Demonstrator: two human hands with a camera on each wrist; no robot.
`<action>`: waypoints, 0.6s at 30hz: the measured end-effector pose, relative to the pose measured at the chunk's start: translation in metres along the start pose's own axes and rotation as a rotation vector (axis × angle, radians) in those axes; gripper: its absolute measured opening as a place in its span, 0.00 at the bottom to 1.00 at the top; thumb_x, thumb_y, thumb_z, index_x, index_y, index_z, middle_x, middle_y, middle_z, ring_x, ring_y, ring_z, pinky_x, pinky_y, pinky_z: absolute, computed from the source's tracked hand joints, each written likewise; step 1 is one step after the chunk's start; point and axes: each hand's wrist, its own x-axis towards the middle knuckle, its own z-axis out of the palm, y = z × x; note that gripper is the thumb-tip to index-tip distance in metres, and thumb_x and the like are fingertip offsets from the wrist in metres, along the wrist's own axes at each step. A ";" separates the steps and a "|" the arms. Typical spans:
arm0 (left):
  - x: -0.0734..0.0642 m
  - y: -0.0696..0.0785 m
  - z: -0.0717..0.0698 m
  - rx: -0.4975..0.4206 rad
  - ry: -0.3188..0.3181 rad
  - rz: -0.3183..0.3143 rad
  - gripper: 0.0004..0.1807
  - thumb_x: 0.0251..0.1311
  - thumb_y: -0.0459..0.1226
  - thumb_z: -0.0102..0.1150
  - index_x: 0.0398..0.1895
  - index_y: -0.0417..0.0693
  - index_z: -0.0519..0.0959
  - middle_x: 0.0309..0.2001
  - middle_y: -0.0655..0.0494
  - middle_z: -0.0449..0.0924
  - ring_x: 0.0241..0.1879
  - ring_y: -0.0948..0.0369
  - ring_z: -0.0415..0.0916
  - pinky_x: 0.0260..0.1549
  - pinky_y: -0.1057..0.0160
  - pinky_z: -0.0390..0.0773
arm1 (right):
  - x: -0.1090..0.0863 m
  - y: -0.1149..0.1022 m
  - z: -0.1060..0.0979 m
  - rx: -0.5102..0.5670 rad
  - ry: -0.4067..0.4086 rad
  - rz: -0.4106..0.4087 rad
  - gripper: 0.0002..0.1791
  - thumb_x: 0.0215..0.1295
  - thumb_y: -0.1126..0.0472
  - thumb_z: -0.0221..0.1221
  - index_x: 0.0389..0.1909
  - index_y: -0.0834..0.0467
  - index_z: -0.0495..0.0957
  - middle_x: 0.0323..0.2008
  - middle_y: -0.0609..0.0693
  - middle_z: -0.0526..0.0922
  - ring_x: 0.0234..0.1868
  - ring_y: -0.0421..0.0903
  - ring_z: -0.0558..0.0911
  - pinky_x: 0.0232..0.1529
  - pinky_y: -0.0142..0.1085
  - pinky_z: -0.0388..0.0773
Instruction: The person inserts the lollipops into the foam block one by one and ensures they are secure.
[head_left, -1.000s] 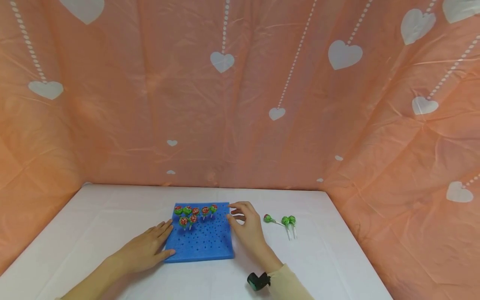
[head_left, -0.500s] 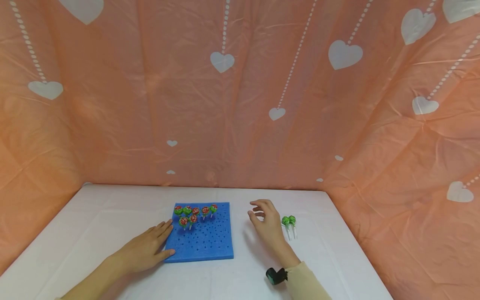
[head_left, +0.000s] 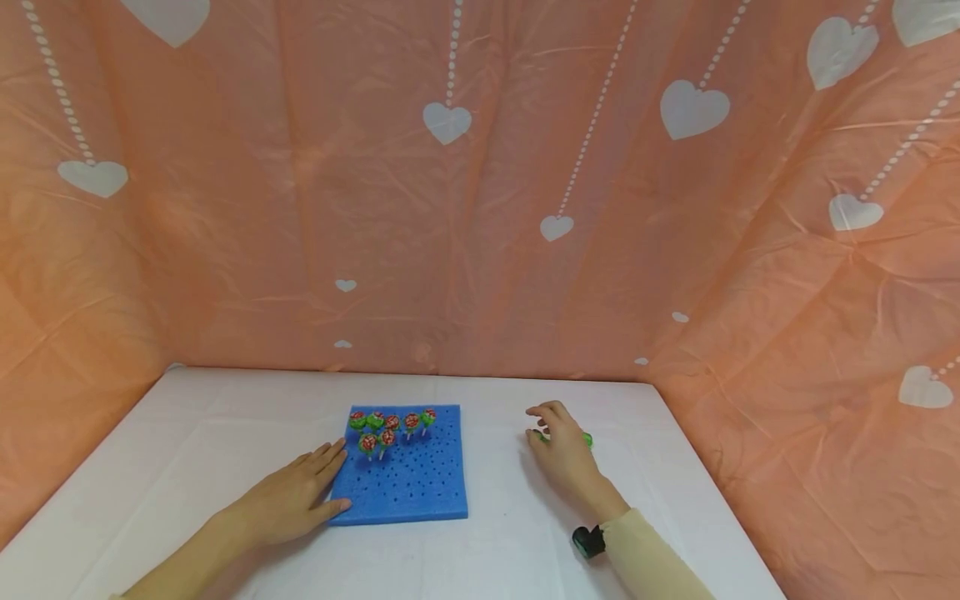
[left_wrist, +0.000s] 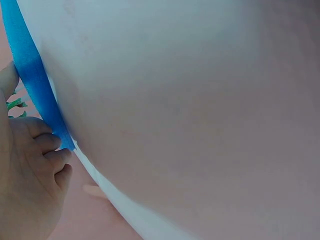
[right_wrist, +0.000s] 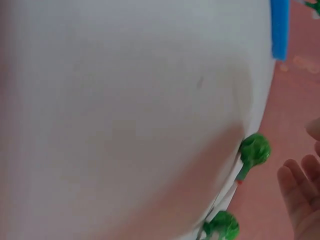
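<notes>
A blue foam board [head_left: 427,502] full of small holes lies on the white table. Several lollipops [head_left: 386,437] with red and green wrappers stand upright in its back left part. My left hand [head_left: 296,496] rests along the board's left edge, fingers straight and thumb on the front corner. To the right, my right hand [head_left: 562,450] hovers over the loose lollipops with its fingers apart and nothing between them. It hides most of them in the head view. The right wrist view shows two green-wrapped lollipops, a nearer one [right_wrist: 256,149] and a lower one [right_wrist: 224,227], just short of the fingertips.
The white table [head_left: 495,550] runs back to an orange curtain [head_left: 487,317] printed with hearts, which also closes off both sides. A black wrist camera [head_left: 588,542] sits at the right sleeve [head_left: 652,554].
My right hand has moved right, from the board's right edge to above the loose lollipops, and now covers most of them. The left hand and the board have stayed put.
</notes>
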 end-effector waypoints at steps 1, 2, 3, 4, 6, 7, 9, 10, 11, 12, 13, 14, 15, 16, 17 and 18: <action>0.000 0.000 0.000 -0.003 -0.001 -0.002 0.47 0.69 0.64 0.49 0.71 0.31 0.66 0.76 0.34 0.60 0.74 0.35 0.60 0.70 0.36 0.65 | 0.000 0.002 -0.001 -0.026 -0.018 0.002 0.18 0.66 0.64 0.65 0.56 0.57 0.80 0.53 0.50 0.79 0.49 0.48 0.84 0.46 0.41 0.86; 0.000 0.000 0.000 -0.005 -0.003 -0.004 0.47 0.69 0.64 0.49 0.71 0.31 0.66 0.76 0.34 0.60 0.74 0.35 0.59 0.70 0.35 0.65 | 0.001 0.004 -0.002 -0.050 -0.034 0.003 0.18 0.66 0.64 0.65 0.56 0.57 0.80 0.53 0.50 0.79 0.49 0.48 0.84 0.47 0.42 0.85; 0.000 0.000 0.000 -0.007 -0.003 -0.006 0.47 0.69 0.64 0.49 0.72 0.31 0.66 0.76 0.34 0.60 0.74 0.35 0.59 0.71 0.36 0.65 | 0.002 0.005 -0.003 -0.068 -0.049 0.005 0.18 0.66 0.63 0.65 0.56 0.57 0.80 0.53 0.50 0.79 0.49 0.48 0.84 0.46 0.43 0.85; 0.000 0.000 0.000 -0.007 -0.002 -0.007 0.47 0.69 0.64 0.49 0.72 0.31 0.66 0.76 0.34 0.60 0.74 0.34 0.59 0.71 0.36 0.65 | 0.002 0.007 -0.003 -0.084 -0.061 0.004 0.18 0.66 0.63 0.65 0.56 0.57 0.80 0.52 0.50 0.79 0.48 0.48 0.84 0.46 0.44 0.84; 0.000 0.001 0.001 -0.005 0.000 -0.007 0.47 0.69 0.64 0.49 0.72 0.31 0.66 0.76 0.34 0.60 0.74 0.35 0.59 0.71 0.36 0.65 | 0.004 0.010 -0.004 -0.102 -0.091 0.008 0.18 0.66 0.62 0.65 0.56 0.57 0.80 0.51 0.50 0.79 0.47 0.47 0.83 0.44 0.45 0.83; 0.000 0.001 0.001 -0.005 0.001 -0.006 0.47 0.69 0.64 0.49 0.72 0.31 0.66 0.76 0.34 0.60 0.74 0.35 0.59 0.71 0.36 0.65 | 0.005 0.011 -0.004 -0.108 -0.105 0.008 0.17 0.66 0.62 0.65 0.55 0.57 0.80 0.51 0.51 0.80 0.47 0.48 0.83 0.44 0.45 0.83; 0.000 0.001 0.001 -0.002 0.002 -0.004 0.47 0.69 0.64 0.49 0.71 0.31 0.66 0.76 0.34 0.60 0.74 0.35 0.60 0.70 0.36 0.65 | 0.007 0.014 -0.004 -0.126 -0.131 0.000 0.16 0.66 0.62 0.65 0.53 0.58 0.81 0.49 0.52 0.81 0.45 0.48 0.84 0.42 0.45 0.83; 0.000 0.001 0.001 -0.001 0.003 -0.001 0.46 0.69 0.64 0.49 0.71 0.31 0.67 0.76 0.35 0.60 0.74 0.35 0.60 0.70 0.36 0.66 | 0.008 0.015 -0.004 -0.133 -0.144 -0.002 0.15 0.66 0.62 0.65 0.53 0.59 0.81 0.48 0.53 0.81 0.45 0.48 0.84 0.42 0.45 0.84; 0.000 0.001 0.001 -0.002 0.003 -0.001 0.46 0.69 0.64 0.49 0.71 0.31 0.67 0.76 0.35 0.60 0.74 0.35 0.60 0.70 0.36 0.66 | 0.009 0.016 -0.004 -0.141 -0.154 -0.004 0.15 0.65 0.62 0.65 0.52 0.59 0.82 0.48 0.53 0.82 0.44 0.48 0.84 0.42 0.45 0.84; 0.000 0.001 0.001 0.000 0.005 0.002 0.46 0.69 0.64 0.49 0.71 0.31 0.67 0.76 0.35 0.60 0.74 0.35 0.60 0.70 0.36 0.66 | 0.009 0.016 -0.003 -0.152 -0.163 -0.006 0.14 0.66 0.62 0.65 0.51 0.59 0.82 0.47 0.53 0.82 0.44 0.48 0.84 0.42 0.44 0.85; 0.000 0.000 0.001 0.001 0.008 0.005 0.46 0.69 0.64 0.49 0.71 0.30 0.67 0.76 0.35 0.60 0.74 0.35 0.60 0.70 0.36 0.66 | 0.010 0.017 -0.003 -0.161 -0.171 -0.006 0.13 0.65 0.62 0.66 0.50 0.59 0.82 0.46 0.53 0.83 0.42 0.47 0.84 0.41 0.44 0.85; 0.000 0.000 0.001 0.002 0.010 0.007 0.46 0.69 0.64 0.49 0.71 0.30 0.67 0.76 0.34 0.60 0.74 0.35 0.60 0.70 0.36 0.66 | 0.010 0.018 -0.002 -0.167 -0.176 -0.007 0.13 0.65 0.62 0.66 0.49 0.59 0.82 0.45 0.53 0.83 0.41 0.46 0.84 0.41 0.43 0.85; 0.000 0.000 0.001 0.003 0.011 0.005 0.47 0.69 0.64 0.48 0.71 0.30 0.67 0.76 0.35 0.60 0.74 0.35 0.60 0.71 0.36 0.65 | 0.011 0.018 -0.002 -0.168 -0.184 -0.002 0.12 0.65 0.62 0.66 0.49 0.59 0.83 0.45 0.53 0.83 0.40 0.46 0.84 0.40 0.44 0.85; 0.000 0.000 0.001 0.003 0.013 0.006 0.47 0.69 0.64 0.48 0.71 0.30 0.67 0.76 0.34 0.60 0.74 0.35 0.60 0.71 0.36 0.65 | 0.011 0.018 -0.002 -0.171 -0.192 0.001 0.12 0.65 0.62 0.66 0.48 0.58 0.83 0.44 0.52 0.83 0.40 0.45 0.84 0.40 0.44 0.85; 0.000 0.000 0.001 0.004 0.013 0.005 0.47 0.69 0.64 0.48 0.71 0.30 0.67 0.76 0.34 0.60 0.74 0.35 0.59 0.71 0.36 0.65 | 0.012 0.018 -0.002 -0.175 -0.199 0.003 0.12 0.65 0.62 0.66 0.48 0.58 0.83 0.44 0.52 0.83 0.39 0.45 0.83 0.39 0.43 0.85; 0.000 -0.001 0.001 0.005 0.014 0.006 0.47 0.69 0.64 0.48 0.71 0.30 0.67 0.76 0.34 0.60 0.74 0.35 0.60 0.71 0.36 0.65 | 0.012 0.018 -0.002 -0.180 -0.206 0.003 0.11 0.65 0.62 0.66 0.47 0.58 0.83 0.43 0.52 0.83 0.38 0.44 0.83 0.39 0.43 0.85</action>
